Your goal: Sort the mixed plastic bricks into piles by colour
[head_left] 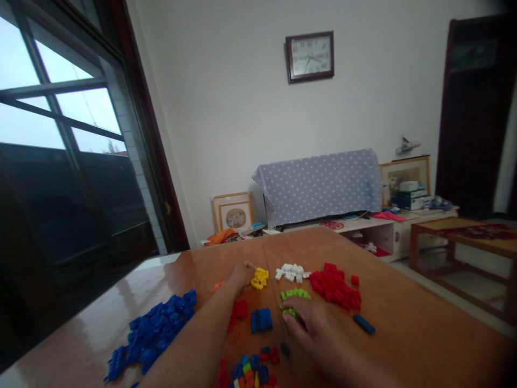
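"Where's the left hand?"
"Stretched far out, yellow blocks at its three o'clock."
"Right hand?"
"Bent over green blocks at its eleven o'clock."
"Gripping?"
"Can't tell for either."

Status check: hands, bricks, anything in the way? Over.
Left hand beside yellow bricks. Right hand over green bricks, partly covering them. Either hand's grip unclear. Left forearm blocks some table view beside blue bricks.
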A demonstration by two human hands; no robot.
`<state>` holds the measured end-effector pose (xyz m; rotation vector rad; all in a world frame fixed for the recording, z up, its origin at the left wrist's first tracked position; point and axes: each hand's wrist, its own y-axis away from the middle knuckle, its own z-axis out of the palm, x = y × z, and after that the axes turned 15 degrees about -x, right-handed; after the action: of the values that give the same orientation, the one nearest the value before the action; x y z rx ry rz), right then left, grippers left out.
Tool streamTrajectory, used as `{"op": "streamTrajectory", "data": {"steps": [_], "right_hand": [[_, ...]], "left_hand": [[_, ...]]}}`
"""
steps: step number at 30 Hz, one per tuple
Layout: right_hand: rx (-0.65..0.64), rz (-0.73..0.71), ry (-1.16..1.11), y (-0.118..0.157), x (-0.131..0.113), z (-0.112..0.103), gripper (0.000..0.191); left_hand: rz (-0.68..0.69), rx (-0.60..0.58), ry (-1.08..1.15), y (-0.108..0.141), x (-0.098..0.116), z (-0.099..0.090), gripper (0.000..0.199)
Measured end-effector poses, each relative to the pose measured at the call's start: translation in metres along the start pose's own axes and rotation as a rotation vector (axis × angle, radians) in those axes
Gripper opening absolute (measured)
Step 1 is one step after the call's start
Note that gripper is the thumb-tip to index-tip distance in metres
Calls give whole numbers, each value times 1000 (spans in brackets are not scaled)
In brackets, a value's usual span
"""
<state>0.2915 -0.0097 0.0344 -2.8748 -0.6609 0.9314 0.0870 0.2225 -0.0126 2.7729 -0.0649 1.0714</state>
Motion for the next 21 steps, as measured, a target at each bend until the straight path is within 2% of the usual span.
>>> {"op": "streamTrajectory", "data": {"steps": [4, 13, 21], "right_hand": [[28, 5, -14, 1, 0, -4, 27], [16, 25, -16, 1, 1, -5, 25], [-16, 35, -24, 1, 1, -6, 23]], "left_hand": [[-8, 27, 16, -3, -5, 4, 14], [65, 51, -11, -5, -11, -12, 27], [113, 44, -30, -10, -5, -3, 21]]}}
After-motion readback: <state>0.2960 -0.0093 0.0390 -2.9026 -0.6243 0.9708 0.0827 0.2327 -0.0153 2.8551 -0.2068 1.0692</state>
